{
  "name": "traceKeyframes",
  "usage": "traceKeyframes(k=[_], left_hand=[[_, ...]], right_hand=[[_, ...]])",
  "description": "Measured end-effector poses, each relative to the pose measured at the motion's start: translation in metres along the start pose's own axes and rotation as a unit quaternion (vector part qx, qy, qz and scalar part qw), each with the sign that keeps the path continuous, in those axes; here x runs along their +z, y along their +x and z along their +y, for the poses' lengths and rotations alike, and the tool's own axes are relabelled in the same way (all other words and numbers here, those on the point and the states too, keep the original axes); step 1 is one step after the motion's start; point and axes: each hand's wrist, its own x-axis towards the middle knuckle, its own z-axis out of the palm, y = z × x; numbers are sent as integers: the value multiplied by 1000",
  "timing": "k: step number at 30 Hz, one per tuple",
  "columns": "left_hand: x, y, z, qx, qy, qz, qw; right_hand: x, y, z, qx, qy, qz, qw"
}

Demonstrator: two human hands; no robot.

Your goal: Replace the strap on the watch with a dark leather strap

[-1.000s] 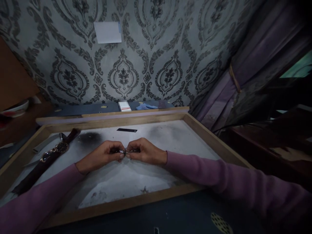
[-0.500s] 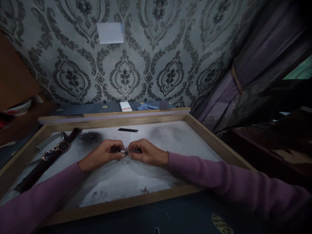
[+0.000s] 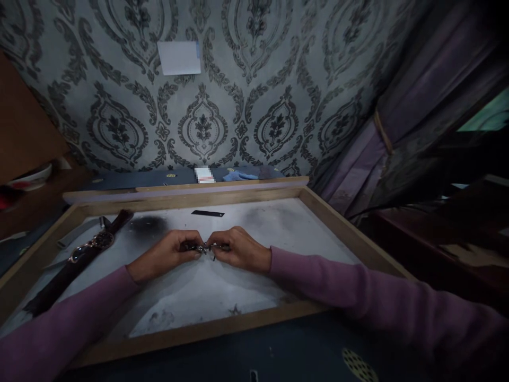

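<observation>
Checker A: Where is the small metal piece [image 3: 201, 248] lying in relation to your grips?

Checker B: It is sitting between your two hands, above the white floor of the wooden tray [image 3: 191, 331]. Your left hand [image 3: 165, 255] is pinching it between thumb and fingers, with the bright end protruding toward your right.

Checker A: How is your right hand [image 3: 242, 250] gripping?

Checker B: Your right thumb and fingers are closing on a slim metal part [image 3: 219, 247], leaving little visible gap. A thin dark end [image 3: 214, 259] is pointing down beneath those fingers; whether it is belonging to the slim part, you cannot tell from this view.

Checker A: Which way is each long axis running?

Checker B: Both visible portions are running roughly side to side, approximately in line, with their inner ends facing each other. Your fingers are hiding the rest. The ends are lying very near each other; whether they are touching is not showing clearly.

Checker A: Which hand is nearer the bright end?

Checker B: Your left fingertips are bordering it directly; your right fingertips are lying just beside it. The black strip [image 3: 207, 214] is resting beyond both hands.
</observation>
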Motion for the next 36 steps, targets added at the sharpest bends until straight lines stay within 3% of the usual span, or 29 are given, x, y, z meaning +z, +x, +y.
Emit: traceKeyframes(k=[7, 11, 15, 20, 24, 30, 36], left_hand=[[3, -3, 2, 52, 156, 55, 985], [2, -4, -1, 57, 147, 53, 986], [-1, -4, -1, 40, 111, 14, 993], [-5, -5, 0, 4, 55, -16, 998], [-5, -4, -1, 6, 37, -11, 999], [-4, -4, 1, 33, 47, -10, 998], [-2, -5, 9, 50, 94, 34, 994]], right_hand=[[3, -3, 2, -44, -84, -39, 995], [1, -3, -2, -64, -157, -40, 985], [-1, -4, -4, -75, -238, -33, 968], [-5, -7, -2, -110, -265, -31, 957], [-6, -9, 1, -102, -242, -37, 964], [0, -7, 5, -13, -119, -56, 991], [2, -2, 5, 32, -18, -71, 997]])
